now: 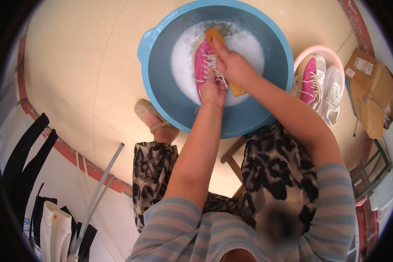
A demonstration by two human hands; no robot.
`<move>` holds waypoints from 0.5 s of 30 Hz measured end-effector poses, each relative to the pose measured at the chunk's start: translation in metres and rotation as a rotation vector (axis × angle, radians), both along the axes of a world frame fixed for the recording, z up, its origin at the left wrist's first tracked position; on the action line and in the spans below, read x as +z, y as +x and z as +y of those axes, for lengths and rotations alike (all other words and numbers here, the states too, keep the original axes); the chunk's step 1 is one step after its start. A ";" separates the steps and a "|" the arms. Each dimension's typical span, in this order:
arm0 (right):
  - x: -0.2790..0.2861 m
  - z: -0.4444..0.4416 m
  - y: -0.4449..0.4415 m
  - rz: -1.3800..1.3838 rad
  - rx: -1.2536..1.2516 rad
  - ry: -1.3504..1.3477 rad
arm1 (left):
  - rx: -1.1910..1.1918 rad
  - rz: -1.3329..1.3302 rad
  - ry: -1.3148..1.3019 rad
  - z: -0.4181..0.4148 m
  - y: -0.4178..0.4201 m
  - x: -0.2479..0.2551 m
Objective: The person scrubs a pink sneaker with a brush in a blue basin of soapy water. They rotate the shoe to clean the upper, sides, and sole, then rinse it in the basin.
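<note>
A large blue plastic basin stands before me with foamy, soapy water in it. Over the foam my left hand grips a pink lace-up shoe by its heel end, toe pointing away from me. The shoe's white laces hang loose across it. My right hand is closed around an orange scrubbing brush, whose far end lies over the toe of the shoe. Its bristles are mostly hidden.
Right of the basin, a pink tub holds a pink shoe and white shoes. Beyond it lies a cardboard box. A wooden stool leg shows below. Metal poles and dark cloth items are at the lower left.
</note>
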State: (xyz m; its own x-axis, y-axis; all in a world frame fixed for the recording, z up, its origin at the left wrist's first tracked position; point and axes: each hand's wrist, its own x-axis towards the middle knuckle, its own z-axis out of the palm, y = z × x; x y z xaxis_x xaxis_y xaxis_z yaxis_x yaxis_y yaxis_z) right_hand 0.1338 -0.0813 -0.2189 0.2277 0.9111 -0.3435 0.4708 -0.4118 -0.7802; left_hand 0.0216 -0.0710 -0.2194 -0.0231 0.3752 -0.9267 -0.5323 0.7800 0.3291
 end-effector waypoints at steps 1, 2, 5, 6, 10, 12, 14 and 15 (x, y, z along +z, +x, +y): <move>0.005 -0.003 -0.004 -0.026 0.094 -0.064 | -0.021 -0.046 -0.024 0.002 -0.002 -0.001; 0.009 -0.006 -0.008 -0.051 0.187 -0.128 | -0.042 -0.092 -0.049 0.007 -0.006 -0.002; 0.004 0.003 0.004 -0.184 0.224 -0.249 | -0.026 -0.180 0.032 0.011 -0.009 -0.007; 0.004 0.006 0.012 -0.237 0.194 -0.267 | -0.010 -0.205 0.076 0.010 -0.008 -0.007; 0.002 0.005 0.021 -0.181 -0.013 -0.407 | 0.093 -0.359 0.090 0.022 -0.005 -0.002; 0.005 0.004 0.019 -0.144 -0.017 -0.388 | 0.111 -0.317 0.017 0.025 -0.006 -0.016; 0.017 0.003 0.008 -0.163 0.101 -0.304 | 0.129 -0.335 -0.015 0.022 -0.015 -0.046; 0.018 0.003 0.008 -0.171 0.099 -0.309 | 0.049 -0.322 -0.012 0.023 -0.010 -0.045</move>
